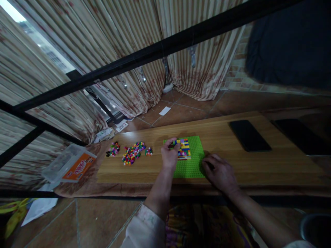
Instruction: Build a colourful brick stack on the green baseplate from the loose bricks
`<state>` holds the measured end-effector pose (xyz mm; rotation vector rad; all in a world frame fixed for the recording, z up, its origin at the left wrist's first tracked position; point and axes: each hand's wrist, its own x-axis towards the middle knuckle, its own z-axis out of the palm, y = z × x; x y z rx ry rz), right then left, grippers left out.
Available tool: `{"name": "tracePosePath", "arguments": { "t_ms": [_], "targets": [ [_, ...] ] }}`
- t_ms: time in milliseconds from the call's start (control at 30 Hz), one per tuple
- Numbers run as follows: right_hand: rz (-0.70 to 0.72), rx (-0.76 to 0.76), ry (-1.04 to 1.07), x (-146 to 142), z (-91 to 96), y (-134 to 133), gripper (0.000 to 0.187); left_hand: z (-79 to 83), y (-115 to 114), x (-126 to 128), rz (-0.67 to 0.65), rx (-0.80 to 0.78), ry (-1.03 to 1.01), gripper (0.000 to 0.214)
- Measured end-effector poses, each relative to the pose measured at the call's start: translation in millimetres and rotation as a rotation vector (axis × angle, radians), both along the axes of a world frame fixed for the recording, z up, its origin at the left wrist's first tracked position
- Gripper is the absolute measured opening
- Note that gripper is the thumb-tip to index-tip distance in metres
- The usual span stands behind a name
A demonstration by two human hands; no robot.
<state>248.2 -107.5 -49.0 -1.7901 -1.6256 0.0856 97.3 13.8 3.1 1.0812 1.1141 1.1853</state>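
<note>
A green studded baseplate (195, 168) lies on the wooden board, with a patch of small multicoloured toy bricks (184, 148) built up on it in rows. My left hand (170, 155) is over the left side of that patch, its thumb and forefinger bent together at the bricks. Whatever the fingertips pinch is too small to make out. Curled at the right edge of the baseplate is my right hand (219, 172). Its fingers are closed, and what they hold, if anything, is hidden.
Loose bricks lie in a larger pile (133, 152) and smaller heaps left on the wooden board (160, 174). A black phone-like slab (249, 135) rests to the right. A clear plastic box (64, 162) with an orange label stands beyond the left end. A dark metal bar (144, 51) crosses above.
</note>
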Motion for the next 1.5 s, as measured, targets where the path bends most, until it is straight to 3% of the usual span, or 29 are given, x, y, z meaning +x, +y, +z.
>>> {"name": "tracePosePath", "arguments": {
  "t_ms": [333,433,600,667,733,833,1167,1500],
  "targets": [
    [0.004,-0.002,-0.015,3.4,-7.1,0.2,0.016,4.5,-5.9,-3.9,-0.023,-0.058,-0.146,0.035],
    [0.006,0.025,-0.021,4.9,-9.3,0.1,0.016,5.5,-5.1,-14.4,0.026,-0.017,-0.151,0.035],
    [0.030,0.058,-0.032,7.3,-11.6,-1.1,0.015,-6.2,-0.5,-70.7,0.223,0.083,0.039,0.029],
    [0.018,0.061,-0.046,8.1,-12.7,-1.8,0.015,-14.5,1.5,-103.3,0.313,0.132,0.234,0.026],
    [0.013,0.067,-0.056,9.1,-14.0,-2.2,0.016,-21.6,3.7,-132.9,0.350,0.141,0.572,0.027],
    [0.015,0.085,-0.070,10.5,-15.8,-2.5,0.019,-27.4,9.1,-159.0,0.365,0.124,0.733,0.027],
    [0.016,0.075,-0.103,14.0,-18.9,-3.0,0.024,-25.4,29.9,-143.3,0.149,0.234,1.063,0.044],
    [0.002,0.082,-0.114,13.5,-17.7,-3.0,0.024,-26.3,18.8,-150.2,0.064,0.311,1.167,0.029]
  ]
}}
